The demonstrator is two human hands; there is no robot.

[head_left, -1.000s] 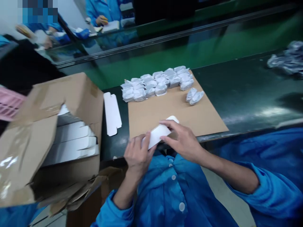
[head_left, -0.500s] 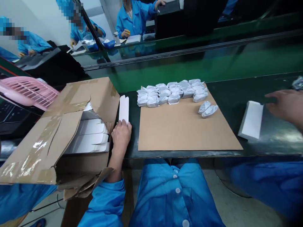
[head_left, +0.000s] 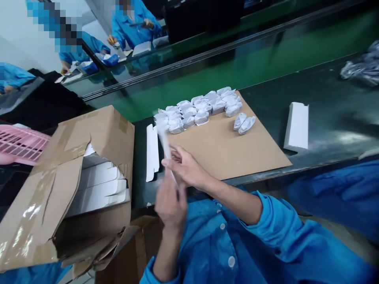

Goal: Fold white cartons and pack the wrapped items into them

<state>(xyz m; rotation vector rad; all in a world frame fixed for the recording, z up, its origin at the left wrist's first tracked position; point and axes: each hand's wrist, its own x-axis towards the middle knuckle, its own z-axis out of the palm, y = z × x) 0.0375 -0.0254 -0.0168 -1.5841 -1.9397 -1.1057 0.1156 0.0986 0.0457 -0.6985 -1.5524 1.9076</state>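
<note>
My left hand (head_left: 171, 203), blurred by motion, grips the lower part of a flat white folded carton (head_left: 166, 144). The carton is held up on edge over the front of the bench. My right hand (head_left: 185, 167) has its thumb and fingers closed on the same carton, higher up. Left of my hands lie other flat white cartons (head_left: 152, 152) on the dark bench. Beyond them, several white paper-wrapped pieces (head_left: 201, 106) stand in rows on a brown cardboard sheet (head_left: 213, 152), with two more wrapped pieces (head_left: 244, 123) apart near its right side.
A torn-open brown cardboard box (head_left: 97, 118) with flat white cartons (head_left: 103, 181) stands at left, by a pink basket (head_left: 22, 144). On the right are a formed white box (head_left: 297, 126) and clear plastic bags (head_left: 363, 65). Co-workers sit across the bench (head_left: 133, 27).
My left hand has lifted a flat white carton off the bench. My right hand has come from the far right onto it, leaving the formed white box behind. The view has shifted and tilted.
</note>
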